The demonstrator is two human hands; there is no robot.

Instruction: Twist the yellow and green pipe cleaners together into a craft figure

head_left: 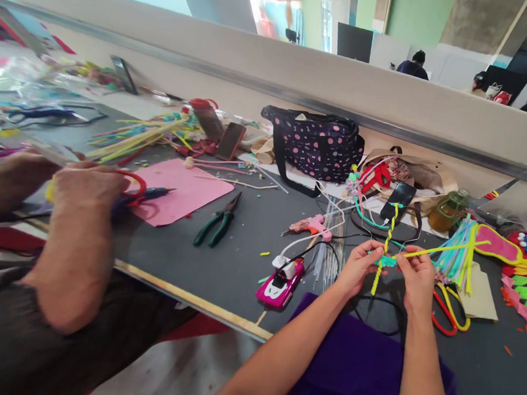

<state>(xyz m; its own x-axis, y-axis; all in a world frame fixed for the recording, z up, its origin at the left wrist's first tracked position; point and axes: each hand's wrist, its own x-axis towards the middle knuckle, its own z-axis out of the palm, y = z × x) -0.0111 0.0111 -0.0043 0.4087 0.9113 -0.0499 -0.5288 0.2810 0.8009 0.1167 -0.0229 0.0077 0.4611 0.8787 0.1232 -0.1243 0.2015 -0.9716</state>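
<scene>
Between my two hands is a small craft piece [390,233] of twisted yellow and teal pipe cleaners on thin wire. My left hand [360,262] is closed, its fingers pinching the teal middle of the piece. Opposite it, my right hand [416,273] pinches a straight yellow pipe cleaner [443,248] close to that middle; the free end runs out to the right. A twisted yellow stem stands up from the middle, and a shorter one points down. Red and yellow-handled scissors [451,309] lie beside my right hand.
Left of me, a co-worker's hands [77,184] work near red-handled scissors [130,189] and a pink sheet [178,193]. On the table lie green pliers [216,223], a pink glue gun [311,226], a magenta power strip [279,288], a phone [398,201], an amber bottle [448,212] and a patterned bag [317,144].
</scene>
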